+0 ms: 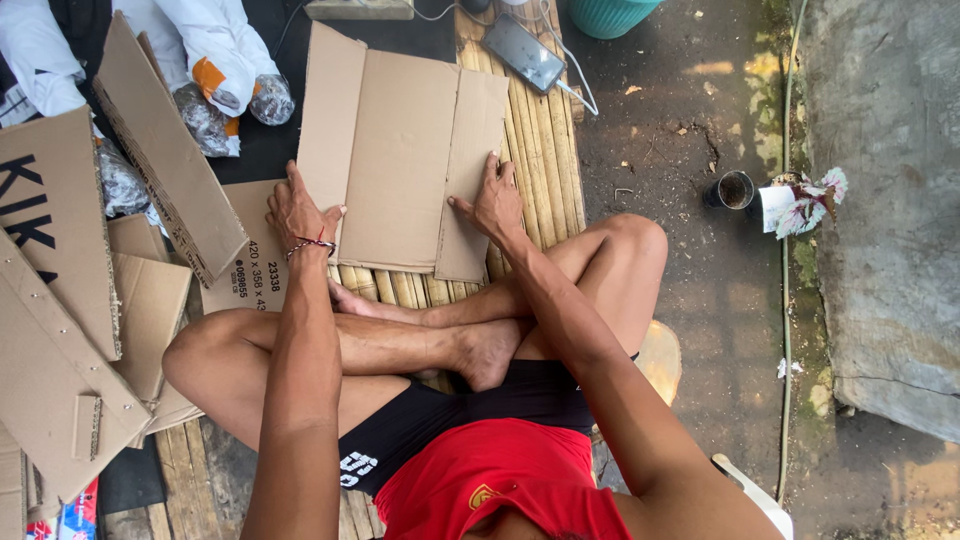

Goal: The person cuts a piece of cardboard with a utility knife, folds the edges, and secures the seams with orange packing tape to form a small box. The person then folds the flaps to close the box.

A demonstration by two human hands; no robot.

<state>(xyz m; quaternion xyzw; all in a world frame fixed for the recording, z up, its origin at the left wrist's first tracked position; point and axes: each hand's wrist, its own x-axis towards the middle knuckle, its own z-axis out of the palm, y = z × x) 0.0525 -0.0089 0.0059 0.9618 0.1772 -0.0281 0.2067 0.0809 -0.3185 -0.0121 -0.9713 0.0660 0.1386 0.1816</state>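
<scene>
My left hand (298, 215) and right hand (495, 205) press open fingers flat on the creased cardboard sheet (400, 160) lying on the bamboo platform (545, 150). It lies unfolded; no flap is turned yet, so folding remains.

Setting: outdoor yard of a home, used as an informal work spot. Landmark: slatted bamboo platform (545, 150) set low on the ground. Right of it, bare packed dirt ground (690, 280), then a mossy concrete wall (880, 200) with a small potted plant (805, 200) at its foot. Left of it, stacked cardboard pieces (60, 330). Teal bucket (610, 14) beyond its far end.
</scene>
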